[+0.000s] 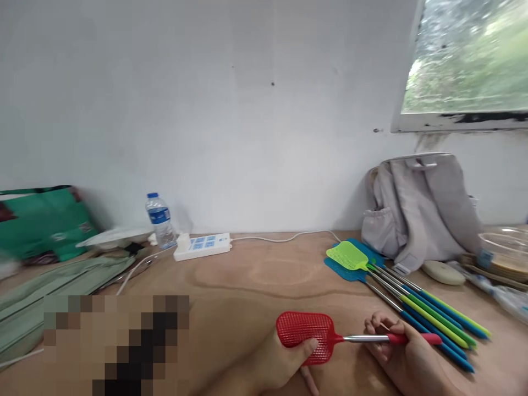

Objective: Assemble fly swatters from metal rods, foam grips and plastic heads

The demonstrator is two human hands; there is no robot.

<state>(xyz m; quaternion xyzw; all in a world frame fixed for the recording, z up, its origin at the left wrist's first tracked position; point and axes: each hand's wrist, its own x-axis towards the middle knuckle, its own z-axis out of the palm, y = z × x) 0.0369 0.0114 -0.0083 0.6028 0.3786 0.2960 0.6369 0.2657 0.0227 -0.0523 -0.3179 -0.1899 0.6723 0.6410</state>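
Note:
A red fly swatter [324, 322] with a short metal shaft lies across both my hands, just above the wooden table. My left hand [284, 360] grips its mesh head, the thumb pressed on top. Around the red handle, my right hand [406, 352] is closed, with its fingers curled. Just beyond my right hand rests a pile of fly swatters with a lime green head [346, 256] on top and blue heads [344, 269] beneath. Their blue, green and yellow handles [437, 322] fan out to the right.
Against the wall stand a water bottle [160, 223], a white power strip [204, 246] and a grey backpack [421, 209]. A green bag [45, 225] and a pale green cloth item [70, 278] lie at left. At right are a round beige object [443, 273] and a clear plastic tub [503, 253].

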